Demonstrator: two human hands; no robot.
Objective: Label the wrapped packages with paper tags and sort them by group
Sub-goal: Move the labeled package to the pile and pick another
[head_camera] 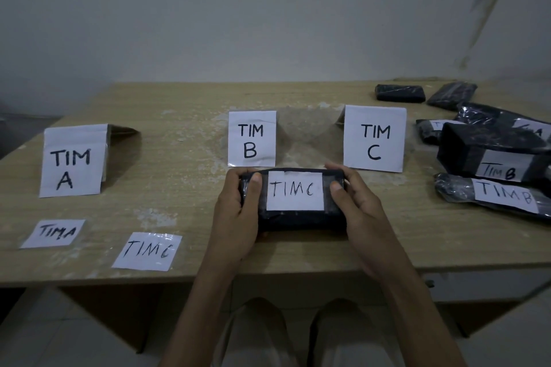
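Both hands grip one black plastic-wrapped rectangular package (293, 217) at the near edge of a long, worn wooden table (185, 116); pale-trousered knees show below it. The left hand (237, 214) wraps the package's left end and the right hand (356, 211) its right end, fingers curled behind and each thumb pressed on the top face beside a white paper tag reading "TIM C" (294, 191).

Three folded white paper signs stand across the table: "TIM A" (73, 159) at far left, "TIM B" (252, 138) just behind the held package, "TIM C" (374, 138) to its right. A heap of black wrapped packages (492, 158), several already tagged, lies at the right edge, with two untagged ones (401, 93) behind.

Two loose taped paper tags, "TIM A" (53, 233) and "TIM C" (147, 251), wait flat at front left.

The tag looks seated, so the step in hand is likely smoothing it. Doing it well would mean running the thumbs outward over the tape edges, then setting the package before the "TIM C" sign, not the nearer "TIM B".
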